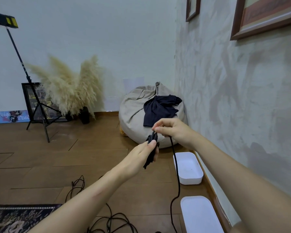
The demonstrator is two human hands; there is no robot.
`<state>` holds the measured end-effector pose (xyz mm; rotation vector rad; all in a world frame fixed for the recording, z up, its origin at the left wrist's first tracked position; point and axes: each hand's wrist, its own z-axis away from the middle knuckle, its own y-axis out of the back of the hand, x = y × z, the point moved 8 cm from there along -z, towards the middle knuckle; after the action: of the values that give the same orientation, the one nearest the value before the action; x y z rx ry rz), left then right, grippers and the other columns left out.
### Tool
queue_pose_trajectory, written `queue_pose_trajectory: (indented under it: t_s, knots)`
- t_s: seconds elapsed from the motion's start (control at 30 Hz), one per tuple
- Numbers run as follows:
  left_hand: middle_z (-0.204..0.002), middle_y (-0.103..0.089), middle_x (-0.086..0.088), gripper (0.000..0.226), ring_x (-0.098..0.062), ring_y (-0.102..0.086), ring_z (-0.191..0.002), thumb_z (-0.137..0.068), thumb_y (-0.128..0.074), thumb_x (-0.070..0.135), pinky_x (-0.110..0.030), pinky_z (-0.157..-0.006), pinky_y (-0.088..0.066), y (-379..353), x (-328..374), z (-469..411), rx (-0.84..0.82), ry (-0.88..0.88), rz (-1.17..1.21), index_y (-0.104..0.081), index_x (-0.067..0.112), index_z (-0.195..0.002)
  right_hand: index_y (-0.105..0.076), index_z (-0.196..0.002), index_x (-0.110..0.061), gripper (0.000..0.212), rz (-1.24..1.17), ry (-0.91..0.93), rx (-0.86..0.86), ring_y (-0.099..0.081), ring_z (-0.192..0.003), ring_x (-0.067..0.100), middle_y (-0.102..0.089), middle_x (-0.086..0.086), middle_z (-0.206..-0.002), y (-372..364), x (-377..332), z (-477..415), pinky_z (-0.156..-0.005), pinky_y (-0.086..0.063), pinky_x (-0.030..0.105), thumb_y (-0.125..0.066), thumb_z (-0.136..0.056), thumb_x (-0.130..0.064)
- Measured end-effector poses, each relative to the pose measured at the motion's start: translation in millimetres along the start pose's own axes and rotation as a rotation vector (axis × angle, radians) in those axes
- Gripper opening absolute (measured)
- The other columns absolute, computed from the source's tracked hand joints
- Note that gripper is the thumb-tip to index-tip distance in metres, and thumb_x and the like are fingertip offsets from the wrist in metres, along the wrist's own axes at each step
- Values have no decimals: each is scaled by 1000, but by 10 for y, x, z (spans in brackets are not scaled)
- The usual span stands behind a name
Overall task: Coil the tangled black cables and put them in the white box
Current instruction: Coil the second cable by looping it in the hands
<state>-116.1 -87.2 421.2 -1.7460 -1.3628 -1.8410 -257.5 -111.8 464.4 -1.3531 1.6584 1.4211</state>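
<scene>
Floor [40,157]: brown wood planks, carrying everything listed below.

Bean bag [136,111]: grey, slumped in the wall corner beyond both hands. I judged it no part of the job.

Loose cables [111,221]: black and uncoiled, sprawled on the floor at the lower edge of view.

White lid [198,214]: on the floor by the skirting, nearer me than the box. It may have been a second tray; I could not tell.

White box [190,180]: open, by the skirting, below and to the right of the hands. It held no cable that I could see.

Left hand [141,155]: fingers and thumb curled round the coil [152,148], a flat bundle of black loops held in the air.

Right hand [173,130]: thumb and forefinger pinched the free strand [175,165] at the top of the bundle.

Free strand: hung from that pinch past the box's left side and down to the floor.

Step in hand, as I read it: laying the next loop onto the bundle.

- I would have kept the left-hand clamp firm so the finished loops could not fan out.
- The right pinch should slide along the strand and draw slack up cleanly.
- Each loop should match the length of the others.
- The tail should be kept from snagging the box rim.
</scene>
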Motion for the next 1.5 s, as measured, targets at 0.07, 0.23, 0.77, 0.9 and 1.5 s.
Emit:
queue_pose_trajectory:
  t_s: [0.07,0.23,0.77,0.9,1.5]
  knots:
    - [-84,-61,6,61,-14,-55,-81,-101,-32,64,-35,-78,-42,28,33,-4,14,-16,25,-60,10,-104,-74,-103,-21,12,-83,-27,3,-56,-76,-2,-67,-16,-82,-17,51,-3,-81,-43,30,-62,-102,-21]
    - [-83,-59,4,57,-16,-53,-80,-103,-33,61,-39,-78,-41,113,164,6,33,-76,37,-60,12,-101,-75,-106,-25,16,-250,-57,45,-54,-83,9,-64,-12,-88,-87,122,-8,-83,-49,30,-59,-103,-26]
    - [-79,-59,-4,51,-16,-57,-77,-103,-34,49,-26,-77,-46,401,357,4,91,-164,171,-60,6,-96,-65,-112,-21,23,-309,-118,48,-64,-82,15,-68,-8,-81,-553,237,-26,-91,-54,44,-43,-110,-17]
    - [-84,-61,-2,48,-16,-60,-79,-103,-42,54,-28,-75,-49,446,278,-40,178,-124,254,-60,9,-100,-58,-109,-21,24,-236,-202,5,-59,-73,19,-62,4,-84,-850,251,40,-73,-60,38,-34,-112,-21]
    - [-97,-63,4,41,-10,-60,-94,-107,-42,49,-23,-76,-42,816,-307,-208,530,104,101,-57,11,-107,-67,-101,-12,14,486,-238,-360,-54,-54,3,-77,1,-82,-930,29,119,-60,-46,22,-55,-102,-19]
